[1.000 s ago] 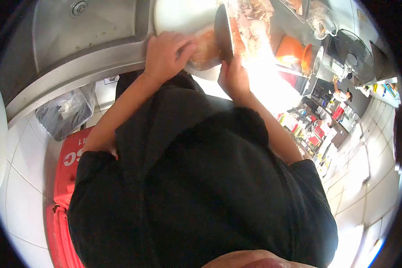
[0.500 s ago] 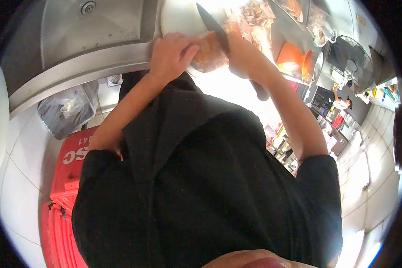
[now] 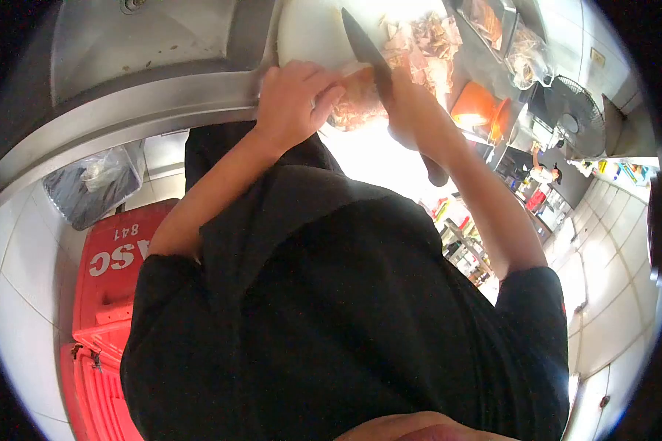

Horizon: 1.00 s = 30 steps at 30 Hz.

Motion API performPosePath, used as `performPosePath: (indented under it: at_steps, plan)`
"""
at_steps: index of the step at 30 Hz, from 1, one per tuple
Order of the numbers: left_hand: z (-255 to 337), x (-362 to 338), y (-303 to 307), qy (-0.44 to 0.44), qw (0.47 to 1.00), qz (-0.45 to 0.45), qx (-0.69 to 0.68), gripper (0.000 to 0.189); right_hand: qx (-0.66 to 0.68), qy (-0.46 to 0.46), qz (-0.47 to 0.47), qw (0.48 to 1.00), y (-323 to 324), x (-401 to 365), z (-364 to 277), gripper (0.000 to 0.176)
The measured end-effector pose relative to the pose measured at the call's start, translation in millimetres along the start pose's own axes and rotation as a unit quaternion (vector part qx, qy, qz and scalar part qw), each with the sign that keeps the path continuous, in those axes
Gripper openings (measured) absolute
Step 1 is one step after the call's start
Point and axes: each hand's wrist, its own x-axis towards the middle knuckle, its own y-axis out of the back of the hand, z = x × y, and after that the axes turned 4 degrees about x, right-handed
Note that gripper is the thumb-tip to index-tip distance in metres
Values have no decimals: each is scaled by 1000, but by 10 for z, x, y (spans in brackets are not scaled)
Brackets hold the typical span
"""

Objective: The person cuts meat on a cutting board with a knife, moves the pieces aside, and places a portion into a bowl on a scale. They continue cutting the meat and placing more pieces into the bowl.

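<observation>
My right hand [image 3: 412,110] is closed round the handle of a large kitchen knife [image 3: 362,45], whose dark blade points away from me. The blade stands against the right side of a piece of cooked-looking meat [image 3: 357,109]. On the left end of that piece rests my left hand [image 3: 296,103], its fingers curled and pressed onto the meat; their tips are partly hidden. Beneath lies a white cutting board [image 3: 309,33]. Beyond the knife, to the right, a heap of cut pale-pink meat [image 3: 426,48] is spread out. Glare washes out the board's near side.
A steel sink [image 3: 176,44] is at left. Orange containers [image 3: 478,106], a metal tray of meat [image 3: 485,22] and a plastic bag [image 3: 528,59] stand right, near a fan [image 3: 577,117]. Red crates [image 3: 118,272] and a bagged bin [image 3: 95,184] sit below left. Another person [image 3: 544,175] is far right.
The view has shifted a little, so board, meat and hands appear slightly lower and farther right. Both hands keep their hold, and the knife stays at the meat's right side.
</observation>
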Motion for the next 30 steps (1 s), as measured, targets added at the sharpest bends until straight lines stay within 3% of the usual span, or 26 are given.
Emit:
performPosePath:
  at_steps: [6, 9, 12, 15, 17, 21, 25, 30]
  plan:
    - [3, -18, -10, 1, 1000, 21, 3, 22, 32, 35, 33, 998, -46, 33, -2, 27]
    - [-12, -32, -38, -3, 999, 41, 4, 20, 34, 0, 36, 999, -104, 15, -54, 31]
    - [8, -37, -79, -15, 998, 64, 3, 16, 56, 5, 86, 995, -252, 11, -5, 34]
    - [7, -42, -64, -21, 998, 61, 7, 17, 42, 66, 176, 981, -520, 55, 184, 36]
    - [46, -40, -66, -27, 997, 67, 23, 17, 40, 28, 158, 986, -527, 33, 222, 40]
    - [-50, -39, -101, -21, 998, 55, 14, 17, 76, 102, 152, 980, -363, 4, 134, 50]
    - [20, -73, -111, 2, 999, 29, 25, 18, 56, 59, -5, 997, 30, 34, -39, 59]
    - [16, -53, -102, -3, 998, 55, 39, 17, 68, 62, 106, 990, -235, 67, 55, 45]
